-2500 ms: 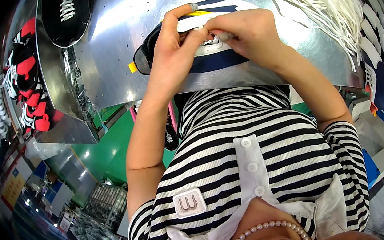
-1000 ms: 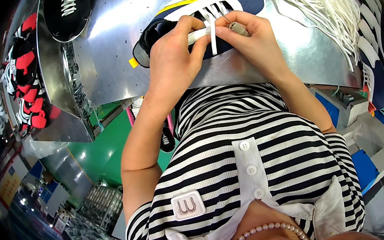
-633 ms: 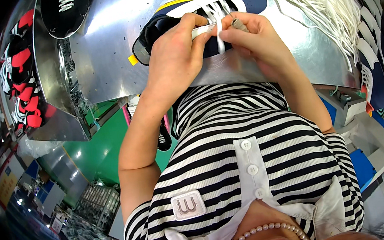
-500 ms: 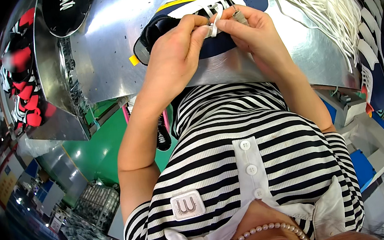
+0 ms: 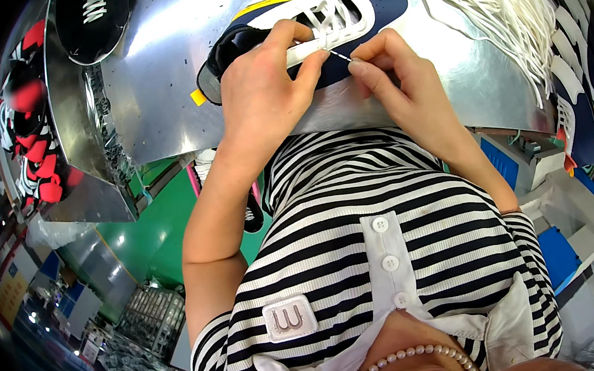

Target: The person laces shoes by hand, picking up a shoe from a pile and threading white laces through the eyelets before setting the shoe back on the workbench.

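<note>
A navy shoe upper [image 5: 394,4] with white eyelet strips, a yellow band and a grey heel lies on the metal bench. White lace [image 5: 333,14] crosses its throat toward the toe. My left hand [image 5: 259,80] grips the white eyelet strip near the collar, with thumb and forefinger on either side. My right hand [image 5: 402,74] sits nearer me and to the right, thumb and forefinger pinched. From that pinch a thin dark-and-white strand [image 5: 339,55] runs taut to the eyelet strip by my left thumb. Whether it is a lace end or a fine hook, I cannot tell.
A thick bundle of white laces [image 5: 482,10] lies at the bench's right. More navy uppers [image 5: 581,109] hang past that edge. A black laced shoe [image 5: 94,22] stands on the metal ledge at far left, above red-and-black shoe parts [image 5: 40,152]. Grey-and-blue bins [image 5: 561,221] are at lower right.
My right hand has come off the laces and moved toward me, drawing out the thin strand. The white loop between my fingers is gone, and the crossed laces lie exposed. The shoe upper shifted slightly left.
</note>
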The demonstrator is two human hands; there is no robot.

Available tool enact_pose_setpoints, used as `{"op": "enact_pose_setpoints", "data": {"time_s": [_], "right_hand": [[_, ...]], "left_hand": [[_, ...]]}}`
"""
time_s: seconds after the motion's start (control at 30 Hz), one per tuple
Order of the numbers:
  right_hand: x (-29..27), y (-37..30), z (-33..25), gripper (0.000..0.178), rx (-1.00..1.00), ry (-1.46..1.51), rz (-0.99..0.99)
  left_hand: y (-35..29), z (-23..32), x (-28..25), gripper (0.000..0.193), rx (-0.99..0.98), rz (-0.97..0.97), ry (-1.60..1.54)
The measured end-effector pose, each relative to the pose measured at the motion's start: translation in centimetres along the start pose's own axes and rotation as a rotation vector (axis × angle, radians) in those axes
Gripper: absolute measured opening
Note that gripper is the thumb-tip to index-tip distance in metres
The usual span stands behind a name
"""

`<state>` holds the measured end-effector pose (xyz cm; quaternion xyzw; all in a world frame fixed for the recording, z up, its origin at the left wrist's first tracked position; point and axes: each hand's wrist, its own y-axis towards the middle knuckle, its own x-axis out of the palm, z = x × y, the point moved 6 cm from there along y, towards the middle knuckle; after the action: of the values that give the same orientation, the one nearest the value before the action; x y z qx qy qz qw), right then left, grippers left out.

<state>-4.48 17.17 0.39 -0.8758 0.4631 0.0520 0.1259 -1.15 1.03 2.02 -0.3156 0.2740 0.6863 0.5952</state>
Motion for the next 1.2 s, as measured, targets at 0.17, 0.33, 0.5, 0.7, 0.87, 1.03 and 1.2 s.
{"op": "enact_pose_setpoints", "data": {"time_s": [0.17, 0.33, 0.5, 0.7, 0.87, 1.03, 1.2], "right_hand": [[0.0, 0.5, 1.0, 0.015, -0.024, -0.113, -0.008], [0.8, 1.8, 0.3, 0.015, 0.013, -0.151, -0.013], [1.6, 2.3, 0.8, 0.017, -0.025, -0.217, 0.008], [-4.8, 0.4, -2.2, 0.012, -0.063, -0.184, 0.043], [-4.1, 4.7, 1.6, 0.021, -0.446, -0.558, 0.447], [-4.5, 4.8, 2.9, 0.018, -0.213, -0.137, 0.325], [-8.6, 4.5, 3.2, 0.020, -0.069, -0.024, 0.252]], "left_hand": [[0.0, 0.1, 0.3, 0.026, 0.036, -0.007, -0.013], [-1.1, 1.1, 0.8, 0.025, 0.291, 0.041, 0.173], [-1.7, 1.3, 1.3, 0.027, 0.299, 0.049, 0.128], [-1.5, 0.7, 1.2, 0.021, 0.140, -0.101, -0.040], [-1.2, 0.7, 1.0, 0.024, 0.102, -0.458, 0.150], [-2.3, 0.2, -0.7, 0.022, 0.277, -0.453, 0.178], [-1.5, 1.8, -2.3, 0.018, 0.527, -0.425, 0.152]]}}
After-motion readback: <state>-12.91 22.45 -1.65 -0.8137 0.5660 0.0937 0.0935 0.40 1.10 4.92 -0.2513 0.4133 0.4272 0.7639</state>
